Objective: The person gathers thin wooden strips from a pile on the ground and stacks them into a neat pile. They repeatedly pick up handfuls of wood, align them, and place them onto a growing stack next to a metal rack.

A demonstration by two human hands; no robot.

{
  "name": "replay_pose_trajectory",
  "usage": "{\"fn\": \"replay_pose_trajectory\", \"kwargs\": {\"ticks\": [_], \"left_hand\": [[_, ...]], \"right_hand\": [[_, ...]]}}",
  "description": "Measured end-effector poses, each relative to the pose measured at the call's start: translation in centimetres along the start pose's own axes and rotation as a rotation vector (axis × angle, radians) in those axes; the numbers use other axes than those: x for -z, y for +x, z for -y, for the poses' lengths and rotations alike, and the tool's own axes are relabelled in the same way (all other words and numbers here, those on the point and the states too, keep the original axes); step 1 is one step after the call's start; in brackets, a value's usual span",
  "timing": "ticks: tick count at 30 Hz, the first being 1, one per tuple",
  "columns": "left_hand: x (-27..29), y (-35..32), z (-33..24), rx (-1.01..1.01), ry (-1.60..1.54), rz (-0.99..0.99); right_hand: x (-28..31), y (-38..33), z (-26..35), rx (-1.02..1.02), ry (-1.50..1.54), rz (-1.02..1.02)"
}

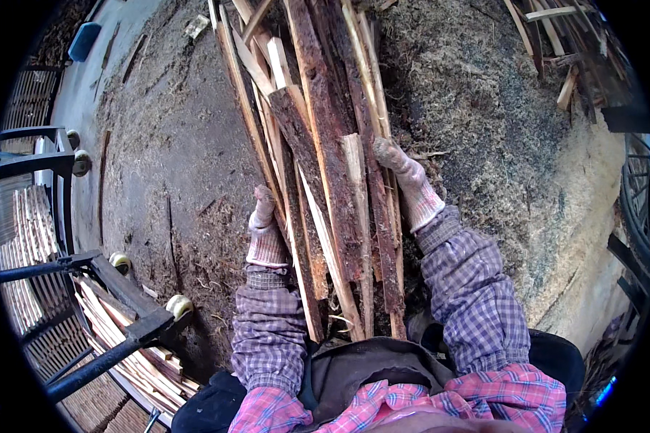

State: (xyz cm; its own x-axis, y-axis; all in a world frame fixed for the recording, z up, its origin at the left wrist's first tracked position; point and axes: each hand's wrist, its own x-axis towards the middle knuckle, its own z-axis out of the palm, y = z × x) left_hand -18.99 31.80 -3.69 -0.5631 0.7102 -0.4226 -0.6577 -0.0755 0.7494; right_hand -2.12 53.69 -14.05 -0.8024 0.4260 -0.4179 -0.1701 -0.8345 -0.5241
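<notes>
A long bundle of rough wood strips [332, 144], several of them with dark bark, lies lengthwise in front of me. Its near ends reach almost to my dark apron [379, 364]. My left hand [265, 227], in a pale, dirty knitted glove, grips the bundle's left side, its fingers partly tucked underneath. On the opposite side and a little farther forward, my right hand [412, 180] wears a matching glove. It is closed against the outer strips, and most of its fingers are hidden by the wood.
Sawdust and bark scraps cover the ground [477, 115]. To the left stands a black metal frame with small wheels [179, 307], beside stacked pale wood strips [126, 339]. More loose wood pieces [567, 43] lie at the far right. A blue object [85, 41] sits far left.
</notes>
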Motion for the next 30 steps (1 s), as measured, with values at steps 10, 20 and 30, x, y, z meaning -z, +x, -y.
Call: {"fn": "replay_pose_trajectory", "kwargs": {"ticks": [10, 20, 30], "left_hand": [[0.0, 0.2, -2.0, 0.044, 0.05, -0.05], [2.9, 3.2, 1.6, 0.097, -0.204, -0.172], [2.1, 3.1, 0.5, 0.202, -0.155, -0.18]], "right_hand": [[-9.1, 0.1, 2.3, -0.146, -0.023, -0.004], [-9.2, 0.0, 3.7, -0.117, -0.394, -0.229], [-12.6, 0.9, 3.8, -0.328, -0.25, -0.495]]}}
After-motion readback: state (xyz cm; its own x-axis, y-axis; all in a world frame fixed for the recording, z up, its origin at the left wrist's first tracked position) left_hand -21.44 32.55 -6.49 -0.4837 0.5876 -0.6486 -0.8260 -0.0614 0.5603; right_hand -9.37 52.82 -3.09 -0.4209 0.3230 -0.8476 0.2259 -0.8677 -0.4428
